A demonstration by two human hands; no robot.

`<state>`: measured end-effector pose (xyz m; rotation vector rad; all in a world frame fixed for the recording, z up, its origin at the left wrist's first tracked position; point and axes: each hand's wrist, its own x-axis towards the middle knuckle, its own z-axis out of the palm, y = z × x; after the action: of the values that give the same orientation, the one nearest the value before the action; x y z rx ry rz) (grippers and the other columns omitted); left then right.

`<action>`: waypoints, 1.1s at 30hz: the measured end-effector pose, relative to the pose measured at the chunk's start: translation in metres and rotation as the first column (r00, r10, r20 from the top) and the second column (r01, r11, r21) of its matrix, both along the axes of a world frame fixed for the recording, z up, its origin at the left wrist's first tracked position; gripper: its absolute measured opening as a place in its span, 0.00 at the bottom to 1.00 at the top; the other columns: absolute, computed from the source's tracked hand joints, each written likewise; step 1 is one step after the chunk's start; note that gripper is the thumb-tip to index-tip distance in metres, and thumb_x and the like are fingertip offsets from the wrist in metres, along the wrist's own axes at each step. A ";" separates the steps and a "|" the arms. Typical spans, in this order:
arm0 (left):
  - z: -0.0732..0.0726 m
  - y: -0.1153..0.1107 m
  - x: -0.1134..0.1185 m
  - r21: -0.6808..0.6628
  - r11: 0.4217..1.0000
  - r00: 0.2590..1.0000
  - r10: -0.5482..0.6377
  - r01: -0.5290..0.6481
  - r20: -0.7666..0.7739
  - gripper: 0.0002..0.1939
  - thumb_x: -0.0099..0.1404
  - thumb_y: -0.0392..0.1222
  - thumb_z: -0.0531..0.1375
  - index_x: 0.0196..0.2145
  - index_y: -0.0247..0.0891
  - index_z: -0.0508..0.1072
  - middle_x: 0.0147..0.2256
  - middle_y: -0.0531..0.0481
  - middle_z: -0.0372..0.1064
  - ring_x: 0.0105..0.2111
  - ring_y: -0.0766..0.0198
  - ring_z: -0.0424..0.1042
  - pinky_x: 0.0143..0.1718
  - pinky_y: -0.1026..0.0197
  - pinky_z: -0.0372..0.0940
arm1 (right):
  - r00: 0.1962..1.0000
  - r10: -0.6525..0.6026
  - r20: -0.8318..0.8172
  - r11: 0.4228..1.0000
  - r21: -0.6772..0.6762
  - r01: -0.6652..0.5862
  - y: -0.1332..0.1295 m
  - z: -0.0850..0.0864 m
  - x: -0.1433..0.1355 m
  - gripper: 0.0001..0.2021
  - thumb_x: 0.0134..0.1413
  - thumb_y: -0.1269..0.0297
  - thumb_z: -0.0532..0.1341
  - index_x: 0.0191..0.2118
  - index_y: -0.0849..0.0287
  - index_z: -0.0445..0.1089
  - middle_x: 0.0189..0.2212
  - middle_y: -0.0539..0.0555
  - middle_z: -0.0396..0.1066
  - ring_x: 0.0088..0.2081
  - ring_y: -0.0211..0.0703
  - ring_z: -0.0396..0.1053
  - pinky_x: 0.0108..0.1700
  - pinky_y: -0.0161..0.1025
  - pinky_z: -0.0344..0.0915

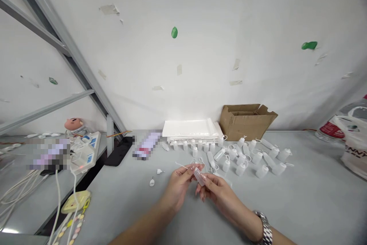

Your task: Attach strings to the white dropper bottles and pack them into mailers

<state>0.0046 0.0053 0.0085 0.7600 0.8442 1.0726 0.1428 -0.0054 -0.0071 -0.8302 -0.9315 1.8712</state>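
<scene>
Fingers of the left hand (178,184) and right hand (219,191) cover parts of the small bottle (198,176). Pixelation blurs a flat lilac item (149,143) on the desk (123,203). The right edge cuts off the white bag (355,157) and its lettering; the bottom of the cardboard box (248,128) is hidden inside its walls.

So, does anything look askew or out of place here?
A few bottles lie on their sides among upright ones, and two white caps sit loose left of the left hand, apart from the bottles. Torn tape scraps cling to the wall. No spill shows.
</scene>
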 end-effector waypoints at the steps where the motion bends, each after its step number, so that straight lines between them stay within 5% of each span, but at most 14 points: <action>1: -0.001 0.000 0.002 0.020 1.000 1.000 0.017 -0.016 -0.021 0.14 0.52 0.49 0.65 0.30 0.34 0.77 0.34 0.43 0.75 0.43 0.55 0.69 0.50 0.56 0.57 | 0.999 -0.011 0.041 0.999 0.032 0.010 0.000 0.001 0.000 0.19 0.41 0.49 0.66 0.25 0.63 0.69 0.20 0.51 0.69 0.21 0.33 0.63 0.26 0.32 0.58; 6: 0.001 0.002 -0.003 0.096 0.990 0.980 -0.083 0.102 -0.179 0.17 0.55 0.51 0.62 0.34 0.34 0.76 0.37 0.42 0.75 0.41 0.54 0.70 0.48 0.52 0.59 | 0.997 0.028 0.070 0.999 0.029 -0.030 -0.001 0.006 0.002 0.20 0.42 0.46 0.64 0.25 0.63 0.69 0.17 0.48 0.65 0.17 0.30 0.58 0.23 0.32 0.52; 9: 0.011 0.008 -0.034 0.151 0.967 0.846 -0.098 0.206 -0.524 0.21 0.51 0.47 0.65 0.43 0.37 0.72 0.43 0.42 0.72 0.44 0.53 0.69 0.47 0.54 0.61 | 0.998 0.044 0.055 0.999 -0.012 -0.043 -0.002 0.009 0.004 0.21 0.43 0.46 0.63 0.28 0.63 0.70 0.16 0.47 0.64 0.17 0.30 0.56 0.23 0.32 0.51; 12: 0.018 0.012 -0.075 0.206 0.971 0.398 0.142 0.124 -0.906 0.19 0.53 0.42 0.62 0.44 0.38 0.70 0.47 0.42 0.68 0.46 0.52 0.66 0.48 0.53 0.59 | 0.997 0.025 0.071 0.999 -0.039 -0.023 -0.002 0.011 0.006 0.20 0.44 0.47 0.64 0.28 0.63 0.70 0.16 0.47 0.63 0.17 0.30 0.55 0.23 0.32 0.51; 15: 0.016 0.015 -0.100 0.163 0.968 -0.059 0.177 0.193 -0.982 0.17 0.57 0.35 0.56 0.45 0.36 0.69 0.46 0.40 0.66 0.47 0.51 0.64 0.46 0.53 0.58 | 0.997 0.021 0.081 0.999 -0.048 -0.018 -0.003 0.010 0.006 0.20 0.43 0.47 0.64 0.28 0.63 0.70 0.17 0.47 0.63 0.17 0.30 0.55 0.24 0.33 0.52; 18: 0.011 0.019 -0.101 0.069 0.952 -0.240 0.144 0.297 -0.960 0.16 0.58 0.31 0.52 0.43 0.38 0.69 0.43 0.42 0.67 0.46 0.54 0.65 0.42 0.58 0.59 | 0.994 0.028 0.106 0.999 -0.041 -0.024 -0.005 0.008 0.005 0.21 0.43 0.46 0.64 0.28 0.63 0.70 0.17 0.47 0.63 0.18 0.31 0.56 0.25 0.33 0.52; 24: 0.008 0.030 -0.086 0.058 0.934 -0.242 0.151 0.351 -0.958 0.14 0.57 0.27 0.49 0.34 0.35 0.72 0.37 0.42 0.69 0.40 0.56 0.68 0.37 0.60 0.58 | 0.987 0.018 0.161 1.000 0.023 -0.022 -0.006 0.007 0.003 0.23 0.42 0.43 0.63 0.28 0.63 0.70 0.17 0.47 0.64 0.18 0.31 0.57 0.26 0.34 0.54; 29: 0.015 0.035 -0.077 0.113 0.920 -0.193 0.197 0.376 -0.961 0.15 0.55 0.29 0.51 0.39 0.36 0.71 0.39 0.41 0.70 0.40 0.54 0.69 0.39 0.57 0.59 | 0.981 0.005 0.196 0.998 0.055 -0.016 -0.004 0.006 0.003 0.22 0.43 0.44 0.62 0.28 0.63 0.70 0.16 0.46 0.63 0.19 0.32 0.58 0.26 0.33 0.54; 31: 0.020 0.036 -0.071 0.172 0.906 -0.113 0.231 0.388 -0.966 0.15 0.56 0.31 0.52 0.40 0.37 0.71 0.39 0.43 0.70 0.39 0.56 0.69 0.40 0.58 0.60 | 0.980 0.004 0.201 0.998 0.068 -0.018 -0.004 0.004 0.003 0.22 0.43 0.44 0.62 0.29 0.63 0.71 0.17 0.46 0.63 0.19 0.33 0.59 0.25 0.33 0.54; 33: 0.025 0.035 -0.063 0.268 0.887 0.096 0.251 0.376 -0.963 0.13 0.56 0.34 0.53 0.39 0.39 0.72 0.37 0.45 0.70 0.37 0.58 0.69 0.39 0.60 0.61 | 0.978 0.008 0.207 0.997 0.078 -0.025 -0.003 0.001 0.002 0.22 0.42 0.44 0.62 0.29 0.63 0.70 0.18 0.47 0.65 0.19 0.33 0.59 0.25 0.34 0.55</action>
<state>-0.0587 0.0408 0.0338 2.1064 1.7344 0.4707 0.1452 -0.0084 -0.0065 -0.9839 -1.1375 1.7722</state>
